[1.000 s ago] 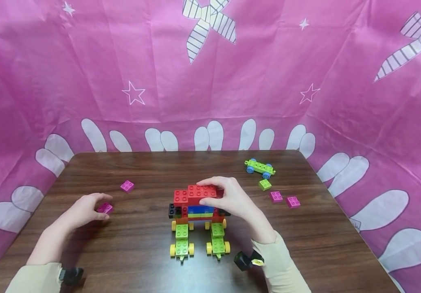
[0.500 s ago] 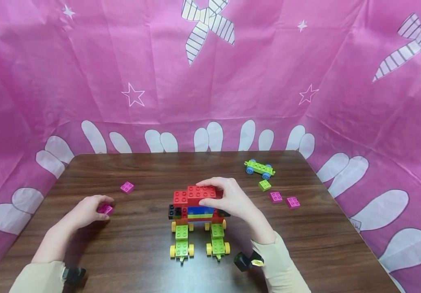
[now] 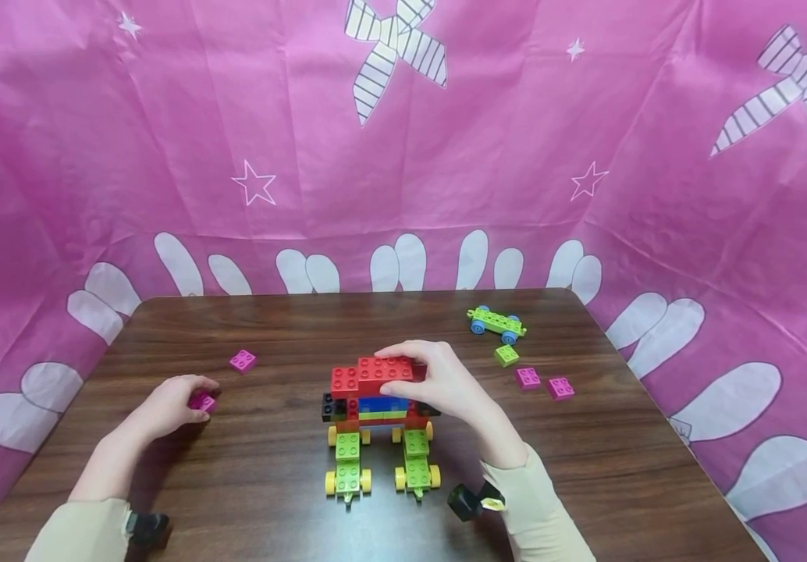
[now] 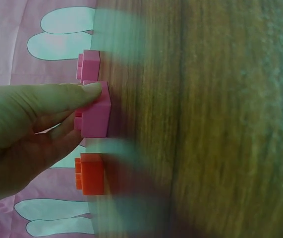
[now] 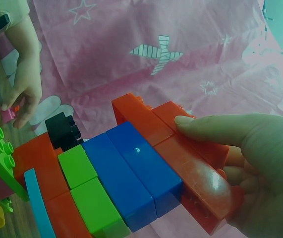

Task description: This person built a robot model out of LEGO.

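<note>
My left hand (image 3: 170,406) pinches a pink building brick (image 4: 96,110) at the left of the table, its thumb across the brick's side. A second pink brick (image 3: 243,361) lies just beyond it. An orange brick (image 4: 92,174) shows beside them in the left wrist view; the hand hides it from the head view. In the middle stands a build of bricks (image 3: 382,406) on green wheeled bases (image 3: 348,468) with yellow wheels. My right hand (image 3: 439,382) grips the red bricks (image 5: 181,144) on its top, thumb on the near side. Below these are blue bricks (image 5: 131,173).
At the back right sits a green wheeled base (image 3: 497,321) with blue wheels. Near it lie a small green brick (image 3: 506,356) and two pink bricks, one of them the outer pink brick (image 3: 561,389). A pink cloth (image 3: 403,195) hangs behind the brown table (image 3: 270,499).
My left forearm has shifted slightly to the right, while the fingers stay on the pink brick. The right hand keeps its place on the red bricks.
</note>
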### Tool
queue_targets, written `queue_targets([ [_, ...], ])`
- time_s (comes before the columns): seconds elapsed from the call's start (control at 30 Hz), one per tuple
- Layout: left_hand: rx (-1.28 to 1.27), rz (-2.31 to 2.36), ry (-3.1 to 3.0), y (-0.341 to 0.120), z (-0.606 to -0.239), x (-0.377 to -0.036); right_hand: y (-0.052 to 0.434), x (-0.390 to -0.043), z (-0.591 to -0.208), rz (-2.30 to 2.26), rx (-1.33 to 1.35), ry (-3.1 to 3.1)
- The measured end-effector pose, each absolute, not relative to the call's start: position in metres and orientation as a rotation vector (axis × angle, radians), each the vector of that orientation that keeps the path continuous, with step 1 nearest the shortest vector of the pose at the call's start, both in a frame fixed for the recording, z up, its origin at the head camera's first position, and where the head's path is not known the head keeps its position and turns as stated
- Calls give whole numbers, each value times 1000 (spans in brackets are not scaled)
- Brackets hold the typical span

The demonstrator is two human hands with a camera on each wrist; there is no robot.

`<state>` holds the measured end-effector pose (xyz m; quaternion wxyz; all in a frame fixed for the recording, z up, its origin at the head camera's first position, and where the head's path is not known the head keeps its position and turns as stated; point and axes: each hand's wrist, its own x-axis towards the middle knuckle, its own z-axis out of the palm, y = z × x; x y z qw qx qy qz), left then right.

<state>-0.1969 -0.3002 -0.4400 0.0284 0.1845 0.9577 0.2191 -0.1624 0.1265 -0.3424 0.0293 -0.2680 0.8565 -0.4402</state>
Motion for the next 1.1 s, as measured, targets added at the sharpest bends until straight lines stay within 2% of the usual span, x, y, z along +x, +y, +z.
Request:
queue_targets([
  [1.1, 422, 643, 2939, -301, -445, -199, 127, -164, -340, -1319, -869, 2648],
])
